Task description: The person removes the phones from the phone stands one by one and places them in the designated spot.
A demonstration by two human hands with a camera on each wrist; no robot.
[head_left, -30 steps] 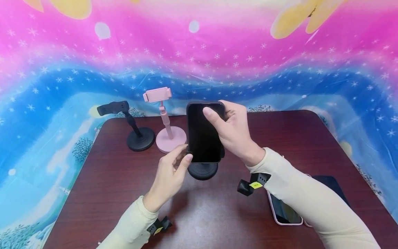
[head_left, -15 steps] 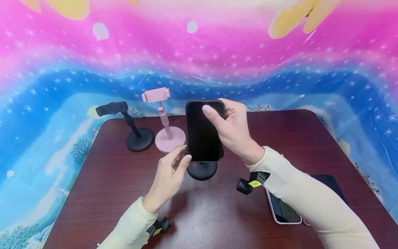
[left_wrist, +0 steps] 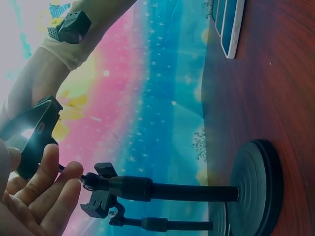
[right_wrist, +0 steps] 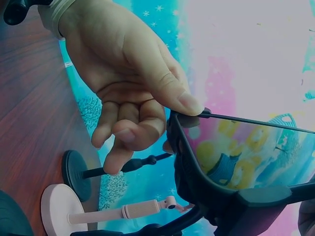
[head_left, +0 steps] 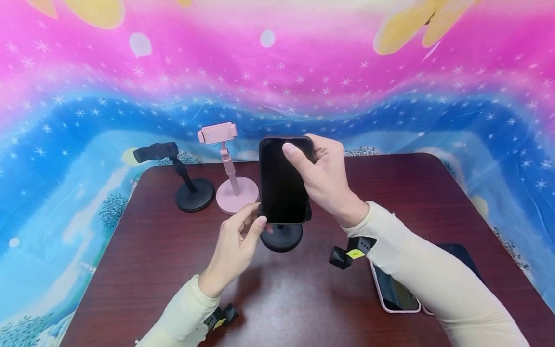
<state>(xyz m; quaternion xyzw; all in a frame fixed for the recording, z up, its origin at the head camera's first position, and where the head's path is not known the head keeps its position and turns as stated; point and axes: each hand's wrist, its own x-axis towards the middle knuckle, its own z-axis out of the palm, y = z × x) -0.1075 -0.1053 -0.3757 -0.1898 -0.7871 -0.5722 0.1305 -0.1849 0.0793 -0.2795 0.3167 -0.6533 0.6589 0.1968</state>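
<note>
A black smartphone (head_left: 284, 180) stands upright at a black phone stand, whose round base (head_left: 282, 237) shows below it in the head view. My right hand (head_left: 327, 176) grips the phone's upper right side, thumb across the screen and fingers behind. At the lower left corner, my left hand (head_left: 236, 241) pinches the edge with thumb and forefinger. The right wrist view shows the stand's black clamp (right_wrist: 261, 201) on the phone's side and my left hand's other fingers loosely curled. In the left wrist view the stand's pole (left_wrist: 192, 191) runs to its base.
Behind and left stand a pink phone stand (head_left: 236, 188) and another black phone stand (head_left: 186, 176). A pale-edged phone (head_left: 396, 289) and a dark device (head_left: 459, 255) lie by my right forearm on the brown table (head_left: 295, 299). A patterned cloth (head_left: 277, 77) hangs behind.
My right hand and the phone have risen slightly in the head view. The left hand keeps its pinch at the lower corner, almost unmoved.
</note>
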